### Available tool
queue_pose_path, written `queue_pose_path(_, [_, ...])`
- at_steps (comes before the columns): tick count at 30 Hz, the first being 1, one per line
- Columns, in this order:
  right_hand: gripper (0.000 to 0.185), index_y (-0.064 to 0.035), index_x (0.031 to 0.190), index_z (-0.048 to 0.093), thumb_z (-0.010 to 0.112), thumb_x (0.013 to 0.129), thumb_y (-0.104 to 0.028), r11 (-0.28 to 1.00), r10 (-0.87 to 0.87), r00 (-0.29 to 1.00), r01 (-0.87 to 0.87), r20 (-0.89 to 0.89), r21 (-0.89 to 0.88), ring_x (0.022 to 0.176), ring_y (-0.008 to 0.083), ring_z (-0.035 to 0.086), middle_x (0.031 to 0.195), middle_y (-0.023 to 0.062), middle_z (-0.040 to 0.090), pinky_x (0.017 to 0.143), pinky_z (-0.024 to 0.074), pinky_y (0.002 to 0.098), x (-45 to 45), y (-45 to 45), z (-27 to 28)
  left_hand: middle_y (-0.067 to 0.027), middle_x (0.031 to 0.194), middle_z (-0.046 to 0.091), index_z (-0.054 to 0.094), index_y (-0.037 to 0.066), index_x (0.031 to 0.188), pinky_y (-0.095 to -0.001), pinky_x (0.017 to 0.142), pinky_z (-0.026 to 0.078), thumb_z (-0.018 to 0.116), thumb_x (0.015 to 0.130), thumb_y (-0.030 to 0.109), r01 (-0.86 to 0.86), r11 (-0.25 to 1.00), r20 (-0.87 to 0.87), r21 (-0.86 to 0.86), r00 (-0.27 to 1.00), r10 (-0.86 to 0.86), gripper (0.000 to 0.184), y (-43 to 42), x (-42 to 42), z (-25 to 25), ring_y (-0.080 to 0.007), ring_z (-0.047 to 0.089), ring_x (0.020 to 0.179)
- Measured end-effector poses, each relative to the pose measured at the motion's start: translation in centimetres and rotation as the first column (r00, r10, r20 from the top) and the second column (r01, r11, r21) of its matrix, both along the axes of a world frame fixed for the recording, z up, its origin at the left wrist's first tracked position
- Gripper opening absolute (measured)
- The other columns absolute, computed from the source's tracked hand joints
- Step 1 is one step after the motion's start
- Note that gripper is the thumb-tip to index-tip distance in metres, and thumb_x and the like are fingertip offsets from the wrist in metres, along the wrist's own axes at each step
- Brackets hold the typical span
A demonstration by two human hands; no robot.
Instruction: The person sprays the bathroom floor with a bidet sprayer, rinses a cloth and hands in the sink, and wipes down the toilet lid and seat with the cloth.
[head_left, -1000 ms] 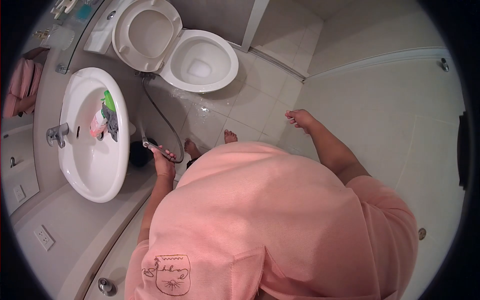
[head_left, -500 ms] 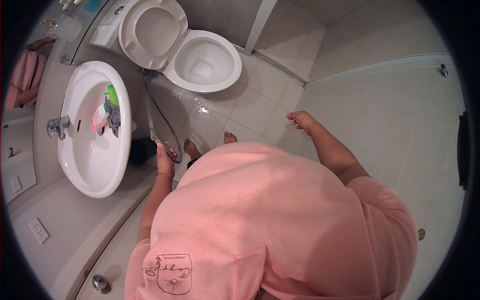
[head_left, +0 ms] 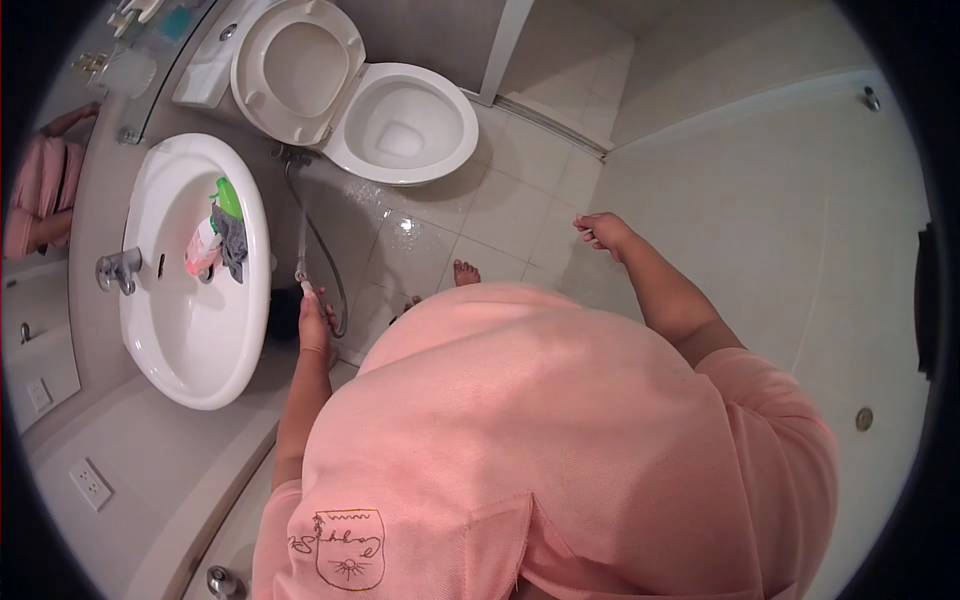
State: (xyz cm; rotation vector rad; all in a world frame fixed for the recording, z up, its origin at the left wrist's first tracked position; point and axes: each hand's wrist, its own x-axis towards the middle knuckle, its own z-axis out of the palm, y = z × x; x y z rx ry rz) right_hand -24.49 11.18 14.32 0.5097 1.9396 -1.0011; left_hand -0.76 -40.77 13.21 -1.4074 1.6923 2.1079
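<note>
- Slim, pale handheld sprayer (head_left: 303,279) on a grey flexible hose (head_left: 342,300) sits between the white oval ceramic sink (head_left: 190,350) and the wearer's body, the left hand (head_left: 315,318) curled tight around it.
- A pale streak of water (head_left: 303,230) leaves its tip; spraying appears under way, not finished.
- Pale square floor tiles (head_left: 400,230) already glisten before the white ceramic toilet (head_left: 466,125); how much remains is unclear.
- The right hand (head_left: 600,232) hangs apart, fingers loosely bent, apparently empty.
- Green bottle (head_left: 229,197), white-and-pink bottle (head_left: 202,246) and grey cloth (head_left: 233,242) lie untouched in the sink.
</note>
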Motion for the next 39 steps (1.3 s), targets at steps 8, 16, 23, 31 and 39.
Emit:
queue_pose_path(8, [0.029, -0.0105, 0.104, 0.065, 0.053, 0.093, -0.034, 0.990, -0.120, 0.993, 0.119, 0.008, 0.071, 0.080, 0.0090, 0.051, 0.098, -0.0028, 0.060, 0.070, 0.0416, 0.0276, 9.0, -1.2, 1.6, 0.0040, 0.063, 0.043, 0.053, 0.017, 0.108, -0.0242, 0.042, 0.031, 0.040, 0.095, 0.055, 0.105, 0.994, 0.102, -0.020, 0.989, -0.103, 0.042, -5.0, 1.6, -1.2, -0.0077, 0.037, 0.047])
queue_pose_path(16, [0.029, -0.0099, 0.105, 0.065, 0.052, 0.093, -0.033, 0.977, -0.202, 0.979, 0.200, 0.023, 0.079, 0.080, 0.0087, 0.050, 0.100, -0.0025, 0.061, 0.071, 0.0419, 0.0278, 18.3, -5.8, 2.7, 0.0054, 0.058, 0.043, 0.055, 0.017, 0.102, -0.0206, 0.039, 0.028, 0.042, 0.093, 0.057, 0.239, 0.966, 0.214, -0.101, 0.953, -0.214, 0.043, -9.3, 4.2, -1.3, -0.0060, 0.036, 0.045])
queue_pose_path(23, [0.034, -0.0095, 0.112, 0.064, 0.052, 0.093, -0.035, 0.968, -0.243, 0.968, 0.238, 0.067, 0.073, 0.082, 0.0096, 0.050, 0.106, -0.0024, 0.061, 0.074, 0.0423, 0.0292, 24.8, -7.8, 2.3, -0.0005, 0.084, 0.057, 0.054, 0.014, 0.105, -0.0222, 0.039, 0.032, 0.050, 0.093, 0.051, 0.267, 0.961, 0.096, -0.079, 0.961, -0.259, 0.040, -13.8, 6.6, -7.2, -0.0073, 0.040, 0.047])
queue_pose_path(31, [0.035, -0.0097, 0.113, 0.064, 0.052, 0.093, -0.036, 0.960, -0.266, 0.962, 0.260, 0.054, 0.105, 0.082, 0.0103, 0.050, 0.107, -0.0018, 0.061, 0.075, 0.0423, 0.0294, 27.2, -7.0, 3.1, -0.0005, 0.086, 0.058, 0.057, 0.011, 0.103, -0.0220, 0.042, 0.033, 0.050, 0.094, 0.046, 0.273, 0.953, 0.050, -0.130, 0.962, -0.269, 0.037, -14.5, 6.8, -9.4, -0.0068, 0.042, 0.050])
queue_pose_path(39, [0.034, -0.0099, 0.112, 0.064, 0.052, 0.093, -0.036, 0.953, -0.297, 0.955, 0.295, 0.019, 0.071, 0.083, 0.0101, 0.051, 0.107, -0.0010, 0.061, 0.074, 0.0424, 0.0287, 26.5, -6.6, 3.7, 0.0055, 0.059, 0.042, 0.058, 0.015, 0.103, -0.0217, 0.040, 0.026, 0.045, 0.092, 0.058, 0.391, 0.906, -0.045, -0.163, 0.914, -0.403, 0.046, -14.3, 6.6, -10.3, -0.0056, 0.035, 0.044])
